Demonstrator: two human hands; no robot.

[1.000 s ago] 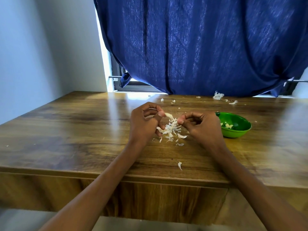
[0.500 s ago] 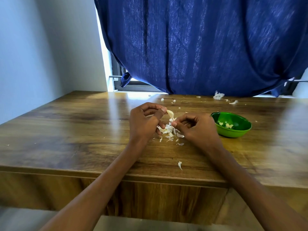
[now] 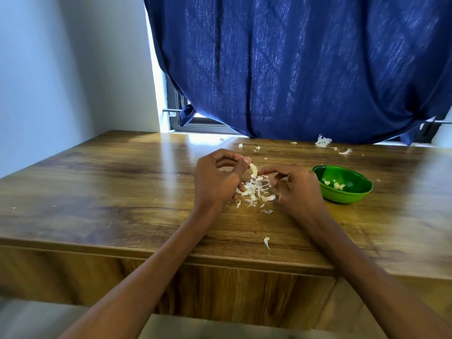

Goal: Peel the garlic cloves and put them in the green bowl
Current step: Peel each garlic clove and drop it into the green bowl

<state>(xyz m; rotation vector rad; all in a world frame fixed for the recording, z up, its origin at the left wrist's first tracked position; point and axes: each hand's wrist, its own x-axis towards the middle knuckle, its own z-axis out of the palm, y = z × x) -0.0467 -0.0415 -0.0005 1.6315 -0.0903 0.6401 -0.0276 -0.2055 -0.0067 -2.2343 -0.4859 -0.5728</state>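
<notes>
**Peeling a clove above the skin pile, bowl waiting to the right**

Pinching a garlic clove (image 3: 253, 169) between thumb and fingertips, the left hand (image 3: 218, 180) holds it just above the wooden table (image 3: 117, 192). The clove's long axis runs steeply, upper end in the pinch, lower end tilted right toward the right hand (image 3: 297, 189). That hand sits just beside it, fingers curled, forefinger reaching at the clove's lower part; whether it has hold of skin or only touches it I cannot tell. The right hand is nearer the bowl, so the drop would likely fall to it.

Beneath and between the hands lies a heap of garlic skins (image 3: 255, 192), with one stray flake (image 3: 266, 241) near the table's front edge. Further right, well apart from the clove, stands the green bowl (image 3: 352, 195), holding a few pale peeled cloves (image 3: 338, 185). More skin scraps (image 3: 322, 141) lie at the far edge, under a dark blue curtain (image 3: 293, 69) over a window; a pale wall (image 3: 61, 69) fills the left.
</notes>
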